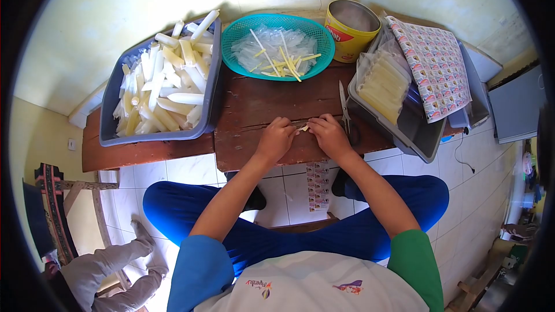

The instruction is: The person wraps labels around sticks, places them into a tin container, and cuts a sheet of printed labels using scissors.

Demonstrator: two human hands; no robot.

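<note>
White shirt nearest; left hand, right hand are pinching a pale strip running crosswise over scuffed wooden worktop.

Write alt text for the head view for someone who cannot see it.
A left hand and right hand hold a small pale piece between them over a brown table. Around them are a grey tub of pale tubes, a green basket of clear plastic, a yellow tin and scissors.
</note>
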